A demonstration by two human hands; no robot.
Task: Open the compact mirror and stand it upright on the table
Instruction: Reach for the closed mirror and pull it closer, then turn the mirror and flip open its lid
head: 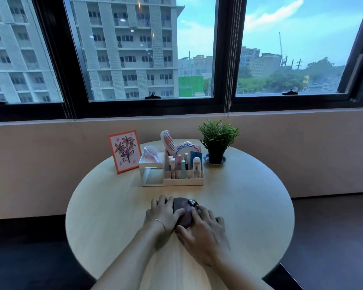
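Note:
A dark, round compact mirror [182, 206] lies flat and closed on the round wooden table [105, 206], near the middle. My left hand [162, 214] holds its left side, thumb on the lid and fingers around the far left edge. My right hand [201, 229] rests on its right and near edge, with the fingertips on the lid. A small shiny metal piece [192, 202] shows at the compact's far right rim. The hands hide the compact's near and side edges.
A white organiser [172, 182] with cosmetics, a comb and a small mirror stands behind the compact. An orange-framed flower picture [125, 151] stands at the back left. A potted plant [217, 141] on a saucer stands at the back right. A wall and windows lie beyond.

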